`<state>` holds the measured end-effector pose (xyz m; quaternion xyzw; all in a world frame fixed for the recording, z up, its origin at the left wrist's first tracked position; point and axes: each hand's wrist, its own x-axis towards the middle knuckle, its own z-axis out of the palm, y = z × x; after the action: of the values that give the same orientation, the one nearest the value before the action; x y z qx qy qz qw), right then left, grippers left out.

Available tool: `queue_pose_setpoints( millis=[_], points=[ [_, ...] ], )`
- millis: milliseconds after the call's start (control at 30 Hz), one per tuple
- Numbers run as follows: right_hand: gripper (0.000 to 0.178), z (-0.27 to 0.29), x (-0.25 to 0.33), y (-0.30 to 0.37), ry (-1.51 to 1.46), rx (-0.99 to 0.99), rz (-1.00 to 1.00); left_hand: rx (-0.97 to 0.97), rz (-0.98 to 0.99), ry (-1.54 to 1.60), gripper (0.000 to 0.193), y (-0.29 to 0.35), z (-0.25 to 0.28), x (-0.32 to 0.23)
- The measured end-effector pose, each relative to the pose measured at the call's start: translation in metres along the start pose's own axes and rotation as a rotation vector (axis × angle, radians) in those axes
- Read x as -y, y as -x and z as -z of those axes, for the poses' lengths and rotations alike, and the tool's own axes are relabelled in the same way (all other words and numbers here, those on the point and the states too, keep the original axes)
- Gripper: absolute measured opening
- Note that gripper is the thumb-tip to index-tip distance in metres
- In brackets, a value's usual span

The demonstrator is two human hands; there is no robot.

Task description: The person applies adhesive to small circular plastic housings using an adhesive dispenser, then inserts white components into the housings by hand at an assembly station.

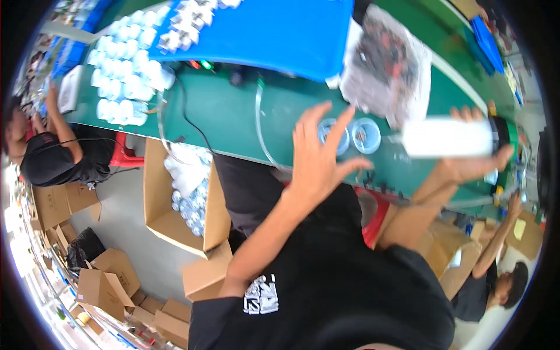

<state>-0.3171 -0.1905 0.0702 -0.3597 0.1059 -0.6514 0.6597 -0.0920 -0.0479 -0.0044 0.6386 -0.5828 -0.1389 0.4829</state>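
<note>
My left hand (315, 154) is held over the green table with fingers spread and nothing in them. Just beyond its fingers stand two small round light-blue cups: one cup (366, 136) shows small dark parts inside, while the other cup (342, 140) is partly covered by my fingers. My right hand (464, 166) grips a white bottle (446, 137), which lies sideways in the air with its narrow end toward the cups. Motion blurs the bottle, and its body hides part of that hand.
A blue tray (262, 35) with white pieces stands at the back, beside rows of white-and-clear parts (125, 73). A plastic-lined tray (388, 70) holds dark parts. Left of my legs is a cardboard box (153, 198) of clear parts. Other people sit on both sides.
</note>
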Motion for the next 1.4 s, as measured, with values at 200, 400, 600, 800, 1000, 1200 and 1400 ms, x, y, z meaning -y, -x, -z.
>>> queue_pose_setpoints(
  millis=[200,400,600,800,1000,1200,1400],
  points=[
    [0.058,0.027,0.063,0.007,0.81,-0.507,-0.18,0.068,0.06,0.019,0.1,0.016,0.011,0.018],
    [0.07,0.022,-0.006,0.027,2.294,-0.225,-0.312,0.033,0.077,-0.062,0.079,0.013,0.015,0.023],
    [0.059,0.027,-0.02,0.009,2.411,-0.03,0.168,-0.028,0.13,0.026,0.082,0.013,0.01,0.023],
    [0.024,-0.14,-0.153,-0.058,1.416,0.715,0.104,-0.072,0.132,-0.021,0.079,0.014,0.012,0.022],
    [0.015,-0.17,-0.284,-0.112,1.776,1.242,0.737,-0.067,0.142,0.052,0.062,0.01,0.01,0.021],
    [0.009,-0.162,-0.298,-0.121,1.837,1.276,0.985,-0.091,0.131,0.072,0.06,0.015,0.014,0.022],
    [0.018,-0.151,-0.234,-0.122,1.406,1.586,1.266,-0.076,0.135,0.095,0.06,0.014,0.017,0.021]
  ],
)
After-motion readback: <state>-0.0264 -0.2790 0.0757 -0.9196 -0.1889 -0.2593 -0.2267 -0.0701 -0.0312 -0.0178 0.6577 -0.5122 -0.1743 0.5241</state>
